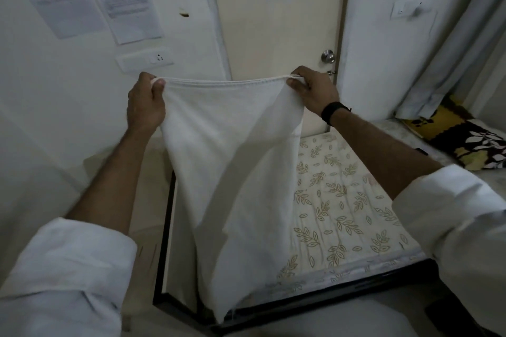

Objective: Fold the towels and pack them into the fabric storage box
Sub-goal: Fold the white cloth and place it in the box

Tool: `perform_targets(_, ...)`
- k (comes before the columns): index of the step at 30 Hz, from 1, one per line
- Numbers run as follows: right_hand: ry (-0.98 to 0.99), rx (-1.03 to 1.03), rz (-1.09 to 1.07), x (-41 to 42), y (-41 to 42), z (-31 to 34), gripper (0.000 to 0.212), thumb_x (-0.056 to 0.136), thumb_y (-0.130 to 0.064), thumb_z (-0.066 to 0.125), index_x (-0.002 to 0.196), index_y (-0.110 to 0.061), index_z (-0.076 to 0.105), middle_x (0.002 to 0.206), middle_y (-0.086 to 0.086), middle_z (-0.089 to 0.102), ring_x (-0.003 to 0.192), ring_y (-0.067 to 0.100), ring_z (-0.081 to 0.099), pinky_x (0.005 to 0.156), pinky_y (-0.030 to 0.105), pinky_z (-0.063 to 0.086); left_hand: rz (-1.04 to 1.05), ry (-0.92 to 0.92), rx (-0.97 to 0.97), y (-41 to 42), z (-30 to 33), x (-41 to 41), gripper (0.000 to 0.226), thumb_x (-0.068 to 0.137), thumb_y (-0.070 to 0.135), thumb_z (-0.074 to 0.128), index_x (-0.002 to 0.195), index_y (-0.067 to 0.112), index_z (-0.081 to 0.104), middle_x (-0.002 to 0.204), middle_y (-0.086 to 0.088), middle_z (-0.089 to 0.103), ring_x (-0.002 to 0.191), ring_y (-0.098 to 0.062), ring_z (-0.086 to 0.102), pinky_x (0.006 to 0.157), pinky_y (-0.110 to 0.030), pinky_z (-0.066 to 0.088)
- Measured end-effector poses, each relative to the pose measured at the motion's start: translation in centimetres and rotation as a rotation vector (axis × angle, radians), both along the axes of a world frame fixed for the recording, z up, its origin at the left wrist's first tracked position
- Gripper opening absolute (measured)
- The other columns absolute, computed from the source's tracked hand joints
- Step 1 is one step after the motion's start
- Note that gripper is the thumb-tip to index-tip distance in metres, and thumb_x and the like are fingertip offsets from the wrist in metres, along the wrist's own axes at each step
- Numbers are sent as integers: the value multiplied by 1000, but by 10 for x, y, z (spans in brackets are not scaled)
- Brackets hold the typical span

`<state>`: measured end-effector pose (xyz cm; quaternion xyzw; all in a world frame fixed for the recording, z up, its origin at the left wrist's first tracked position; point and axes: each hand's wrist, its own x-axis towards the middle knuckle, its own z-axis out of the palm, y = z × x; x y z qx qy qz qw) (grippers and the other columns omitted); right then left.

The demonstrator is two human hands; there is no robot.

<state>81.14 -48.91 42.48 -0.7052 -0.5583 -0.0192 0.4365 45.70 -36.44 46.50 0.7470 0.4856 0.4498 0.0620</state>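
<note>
A white towel [235,172] hangs in the air in front of me, stretched by its top hem. My left hand [146,102] pinches the top left corner. My right hand [315,89] pinches the top right corner; a black band sits on that wrist. The cloth drapes down in loose folds and its lower end reaches the near edge of the bed. No fabric storage box shows in this view.
Under the towel lies a bed with a leaf-patterned mattress [347,208] in a black frame [164,227]. A dark floral pillow [471,145] rests at the far right. A closed door [279,35] with a knob stands straight ahead, with papered walls on the left.
</note>
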Motion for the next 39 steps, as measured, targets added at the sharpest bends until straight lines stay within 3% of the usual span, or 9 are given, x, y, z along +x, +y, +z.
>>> perform_targets(6, 68, -34, 66, 10, 13, -11, 24, 87, -58, 48, 96, -39, 59, 92, -8, 68, 87, 19, 63, 77, 44, 55, -54, -37, -41, 15, -20, 3, 29, 102, 29, 42, 105, 2, 52, 104, -21, 63, 94, -29, 58, 70, -27, 33)
perform_targets(10, 144, -59, 151, 5, 0, -40, 13, 93, -43, 56, 95, -32, 63, 92, -3, 68, 86, 18, 63, 77, 40, 56, -88, -46, -86, 2, -54, -5, 27, 103, 24, 43, 103, -2, 52, 96, -21, 61, 84, -18, 50, 67, -24, 28)
perform_targets(15, 405, -198, 324, -14, -42, -110, 20, 96, -32, 59, 96, -13, 66, 94, 7, 67, 83, 17, 63, 70, 33, 54, -74, -61, -233, -37, -130, -27, 24, 103, 20, 44, 99, -3, 52, 87, -12, 55, 81, -20, 50, 66, -27, 29)
perform_targets(20, 646, -414, 370, -36, -95, -207, 14, 93, -31, 66, 84, -19, 69, 91, 3, 68, 83, 20, 64, 71, 30, 51, -64, -43, -471, -95, -220, -53, 14, 103, 20, 43, 93, 11, 48, 90, -11, 56, 85, -20, 52, 72, -29, 34)
perform_targets(23, 724, -530, 392, -43, -126, -257, 20, 92, -27, 67, 80, -11, 67, 84, 3, 66, 79, 18, 63, 73, 30, 50, -53, -1, -603, -131, -268, -66, 16, 103, 25, 42, 94, 14, 50, 90, -9, 58, 84, -23, 55, 69, -31, 38)
perform_targets(25, 758, -619, 412, -48, -148, -283, 24, 92, -26, 67, 80, -6, 66, 81, 5, 66, 78, 18, 64, 76, 31, 49, -55, -7, -693, -155, -295, -74, 18, 103, 24, 42, 93, 11, 50, 87, -7, 57, 82, -22, 54, 64, -28, 39)
perform_targets(28, 789, -706, 395, -52, -176, -316, 27, 91, -27, 68, 85, 0, 66, 82, 4, 66, 77, 16, 63, 75, 29, 48, -72, 3, -818, -180, -329, -81, 27, 102, 30, 43, 94, 5, 52, 88, -9, 59, 83, -25, 56, 67, -29, 40)
perform_targets(35, 850, -784, 342, -52, -201, -356, 18, 89, -20, 70, 75, -11, 64, 75, -2, 60, 75, 12, 56, 73, 25, 41, -64, -10, -949, -200, -369, -85, 18, 101, 22, 48, 95, 6, 55, 87, -8, 60, 81, -22, 54, 69, -33, 39)
perform_targets(39, 853, -794, 311, -54, -197, -364, 15, 90, -13, 68, 76, -13, 62, 76, -5, 62, 75, 8, 56, 74, 23, 41, -111, -50, -980, -198, -375, -86, 22, 101, 18, 48, 80, 12, 52, 74, -4, 51, 70, -17, 46, 61, -31, 34)
